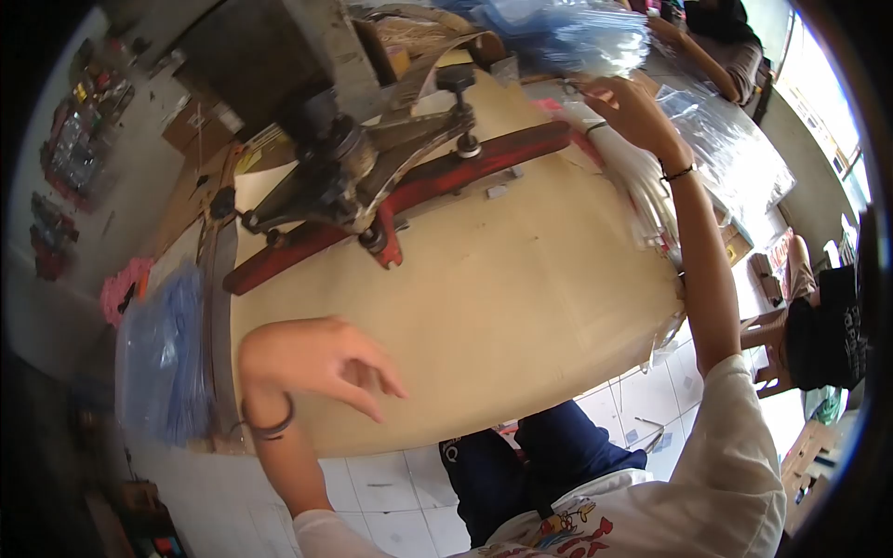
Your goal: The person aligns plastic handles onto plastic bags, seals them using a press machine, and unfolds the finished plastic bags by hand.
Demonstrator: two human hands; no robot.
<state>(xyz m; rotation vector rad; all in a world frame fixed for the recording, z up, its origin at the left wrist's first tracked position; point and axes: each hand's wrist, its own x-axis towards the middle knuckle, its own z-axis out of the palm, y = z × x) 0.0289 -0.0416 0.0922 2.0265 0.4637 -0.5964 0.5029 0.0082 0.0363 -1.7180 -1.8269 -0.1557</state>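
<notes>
My left hand (321, 363) hovers over the near left part of the tan work surface (502, 307), its fingers apart and curved, with nothing in them. At the upper right, my right hand (637, 112) reaches to the top end of a bundle of white strips (633, 177). Its fingertips are bent and blurred, so whether they grip anything is unclear. Between the two hands, a machine arm with a long red bar (419, 195) stretches over the surface. A small pale piece (498, 192) lies below the bar.
Blue plastic sheets (167, 358) are stacked at the left edge. Clear plastic bags (716, 149) lie at the right, and more plastic (577, 37) is piled at the back. A co-worker's arm (712, 65) shows at the upper right. Another person in black (823, 325) is at the far right.
</notes>
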